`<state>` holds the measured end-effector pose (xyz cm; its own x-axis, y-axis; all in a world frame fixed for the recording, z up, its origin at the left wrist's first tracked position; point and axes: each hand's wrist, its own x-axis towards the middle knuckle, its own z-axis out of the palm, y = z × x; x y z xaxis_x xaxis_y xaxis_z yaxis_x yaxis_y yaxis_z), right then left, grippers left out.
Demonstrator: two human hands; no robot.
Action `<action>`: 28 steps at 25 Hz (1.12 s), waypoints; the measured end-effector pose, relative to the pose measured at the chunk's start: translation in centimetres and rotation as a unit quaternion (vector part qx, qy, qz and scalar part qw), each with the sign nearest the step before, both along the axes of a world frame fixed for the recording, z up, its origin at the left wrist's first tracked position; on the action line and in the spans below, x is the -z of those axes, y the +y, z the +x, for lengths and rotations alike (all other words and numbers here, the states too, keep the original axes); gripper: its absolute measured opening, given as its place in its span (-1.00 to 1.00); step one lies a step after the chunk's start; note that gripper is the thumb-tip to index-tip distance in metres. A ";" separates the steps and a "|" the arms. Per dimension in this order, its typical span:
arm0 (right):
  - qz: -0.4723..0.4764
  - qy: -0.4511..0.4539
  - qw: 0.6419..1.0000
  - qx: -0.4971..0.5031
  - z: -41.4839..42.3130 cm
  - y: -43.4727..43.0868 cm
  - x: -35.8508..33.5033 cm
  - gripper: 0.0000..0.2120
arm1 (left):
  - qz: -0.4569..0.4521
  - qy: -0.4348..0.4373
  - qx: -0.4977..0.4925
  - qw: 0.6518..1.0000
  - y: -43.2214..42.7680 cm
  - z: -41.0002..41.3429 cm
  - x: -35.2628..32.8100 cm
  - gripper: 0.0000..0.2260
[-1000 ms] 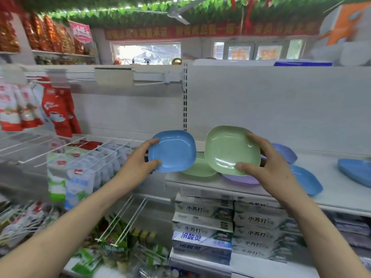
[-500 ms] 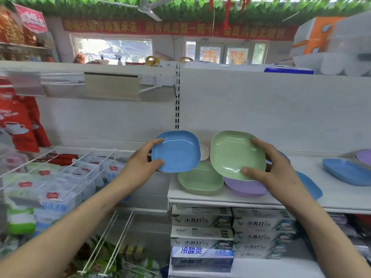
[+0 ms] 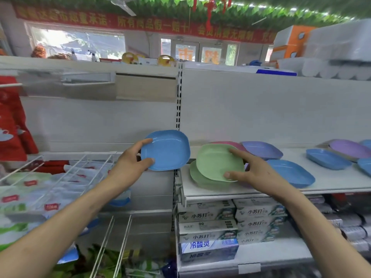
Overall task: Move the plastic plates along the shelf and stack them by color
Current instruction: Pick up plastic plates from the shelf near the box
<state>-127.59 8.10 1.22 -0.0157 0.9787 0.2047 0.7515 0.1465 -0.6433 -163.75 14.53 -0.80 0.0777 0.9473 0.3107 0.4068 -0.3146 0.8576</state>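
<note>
As left hand grips blue plate, right hand holds green plate.

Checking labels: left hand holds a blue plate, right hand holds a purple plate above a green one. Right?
No. Head view: the right hand holds a green plate, not purple. The left hand, blue plate and lower green plate are right.
</note>
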 end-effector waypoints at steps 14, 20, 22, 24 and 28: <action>-0.113 -0.301 0.944 -0.078 -0.1 4.8 -0.5 0.07 | -0.001 0.002 -0.058 0.998 -2.8 -0.8 0.4 -0.52; -0.052 -0.284 0.953 -0.086 0.9 4.2 -0.9 -0.26 | 0.000 0.019 -0.056 0.998 -3.0 1.5 -0.6 -0.53; -0.023 -0.271 0.959 -0.083 2.5 3.6 -1.5 -0.32 | 0.004 0.029 -0.045 0.999 -2.5 3.2 -1.2 -0.54; -0.007 -0.258 0.963 -0.083 4.7 2.7 -2.0 -0.29 | 0.007 0.036 -0.031 0.999 -1.7 5.7 -1.7 -0.54; 0.025 -0.151 0.988 -0.032 11.1 0.3 -2.1 -0.40 | -0.024 0.049 0.021 0.998 -0.7 13.2 -2.7 -0.43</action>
<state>-116.53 8.35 3.28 -0.1454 0.9626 0.2284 0.8958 0.2261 -0.3826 -150.55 13.82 1.86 0.1458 0.9563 0.2533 0.4759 -0.2923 0.8295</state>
